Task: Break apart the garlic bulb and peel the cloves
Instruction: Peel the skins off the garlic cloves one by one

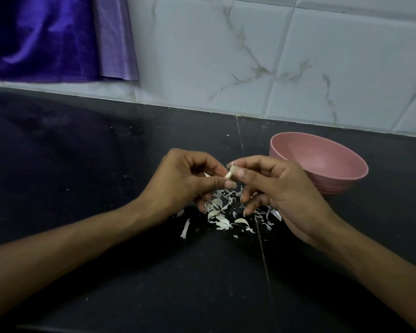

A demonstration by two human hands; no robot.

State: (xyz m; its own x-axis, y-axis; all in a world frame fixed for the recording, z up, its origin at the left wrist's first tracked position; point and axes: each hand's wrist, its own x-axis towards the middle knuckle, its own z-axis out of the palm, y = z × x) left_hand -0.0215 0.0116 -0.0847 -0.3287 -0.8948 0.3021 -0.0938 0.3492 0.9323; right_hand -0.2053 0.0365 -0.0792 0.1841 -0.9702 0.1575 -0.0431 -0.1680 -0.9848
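Head view: both hands meet at frame centre, raised above the dark worktop (82,164). Left hand (178,181) and right hand (281,188) each pinch one garlic clove (229,173) between thumb and forefinger tips; other fingers (249,207) loosely curled, hanging down. A thin strip of skin sticks up from the clove's top. Directly below the hands, a scatter of peeled skins (222,218) lies on the worktop, spreading toward lower centre. Pink bowl (334,179) sits right of centre, just beside the right hand, inside looks bare. Tiled wall (250,56) bounds the worktop's far edge; purple cloth (46,37) hangs upper left. Wide open worktop left and bottom of frame.
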